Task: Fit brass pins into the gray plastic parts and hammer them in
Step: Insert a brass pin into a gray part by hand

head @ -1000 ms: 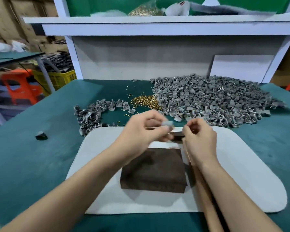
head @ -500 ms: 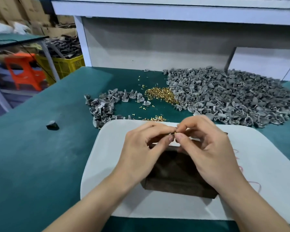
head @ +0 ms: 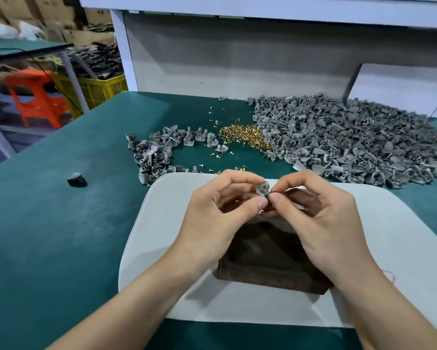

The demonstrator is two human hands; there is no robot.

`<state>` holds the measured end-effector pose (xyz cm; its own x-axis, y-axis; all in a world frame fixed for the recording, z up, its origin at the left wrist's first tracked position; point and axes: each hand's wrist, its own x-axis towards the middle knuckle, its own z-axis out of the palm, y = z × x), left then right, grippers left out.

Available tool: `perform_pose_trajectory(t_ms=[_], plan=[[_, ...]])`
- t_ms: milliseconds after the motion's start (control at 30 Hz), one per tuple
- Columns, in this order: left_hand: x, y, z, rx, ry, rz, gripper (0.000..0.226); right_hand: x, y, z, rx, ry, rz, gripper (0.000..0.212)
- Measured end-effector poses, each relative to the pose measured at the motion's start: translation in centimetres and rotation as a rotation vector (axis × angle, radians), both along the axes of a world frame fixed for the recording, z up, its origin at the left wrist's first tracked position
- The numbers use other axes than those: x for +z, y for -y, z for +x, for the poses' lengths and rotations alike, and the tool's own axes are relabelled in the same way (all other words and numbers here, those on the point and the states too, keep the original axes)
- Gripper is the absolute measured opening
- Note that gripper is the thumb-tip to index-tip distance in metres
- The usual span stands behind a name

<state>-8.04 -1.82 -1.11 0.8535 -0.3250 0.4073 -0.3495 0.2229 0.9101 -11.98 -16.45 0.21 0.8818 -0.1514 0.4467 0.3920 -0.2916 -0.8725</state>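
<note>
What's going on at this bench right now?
A person holds one gray plastic part over a dark block, pinched between the left hand and right hand. Whether a pin is in it is too small to tell. Loose brass pins and a big pile of gray parts lie behind on the green table.

Left hand (head: 212, 221) and right hand (head: 323, 223) meet, fingertips (head: 261, 203) pinching.

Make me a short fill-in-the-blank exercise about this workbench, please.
1. The left hand and right hand pinch one ____ plastic part.
2. The larger pile of parts lies to the ____ of the brass pins.
3. The dark block rests on a ____ mat.
Answers: gray; right; white.
</note>
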Motion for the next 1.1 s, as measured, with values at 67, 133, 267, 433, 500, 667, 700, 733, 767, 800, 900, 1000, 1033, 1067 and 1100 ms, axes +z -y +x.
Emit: perform_pose_trajectory(t_ms=[67,133,267,433,500,667,700,733,767,800,900,1000,1033,1067,1100], plan=[[-0.01,-0.05,0.12,-0.004,-0.013,0.002,0.022,0.02,-0.16,-0.07,0.022,0.007,0.017,0.020],[0.03,-0.11,0.27,-0.002,-0.028,0.010,0.021,0.06,-0.24,-0.06,0.032,-0.001,0.041,0.019],[0.14,-0.13,0.27,-0.001,-0.051,0.008,0.021,0.23,-0.27,-0.12,0.044,-0.037,0.159,0.009],[0.09,-0.12,0.22,-0.019,-0.093,-0.007,0.018,0.36,-0.25,-0.20,0.043,-0.070,0.190,0.007],[0.14,-0.15,0.15,-0.014,-0.097,-0.011,0.017,0.42,-0.20,-0.17,0.032,-0.065,0.153,0.010],[0.33,-0.19,0.00,-0.045,-0.106,-0.037,0.026,0.43,0.01,-0.17,0.006,-0.053,0.101,0.012],[0.32,-0.20,0.04,-0.050,-0.112,-0.040,0.026,0.39,0.02,-0.14,0.002,-0.053,0.090,0.013],[0.31,-0.20,0.08,-0.054,-0.114,-0.039,0.025,0.36,0.03,-0.12,-0.002,-0.054,0.078,0.014],[0.29,-0.20,0.11,-0.057,-0.113,-0.035,0.024,0.33,0.04,-0.10,-0.006,-0.053,0.066,0.015],[0.28,-0.21,0.12,-0.059,-0.112,-0.034,0.023,0.31,0.05,-0.08,-0.009,-0.049,0.051,0.016],[0.34,-0.20,0.11,-0.064,-0.112,-0.038,0.024,0.28,0.05,-0.09,-0.015,-0.035,0.000,0.018],[0.41,-0.18,0.00,-0.089,-0.124,-0.065,0.024,0.20,0.04,-0.16,-0.048,-0.035,-0.049,0.014],[0.42,-0.17,-0.03,-0.094,-0.126,-0.071,0.024,0.19,0.05,-0.17,-0.051,-0.043,-0.051,0.012],[0.40,-0.16,-0.05,-0.095,-0.128,-0.073,0.024,0.17,0.09,-0.18,-0.050,-0.055,-0.044,0.011],[0.40,-0.14,-0.06,-0.093,-0.129,-0.074,0.023,0.16,0.12,-0.15,-0.045,-0.068,-0.029,0.011]])
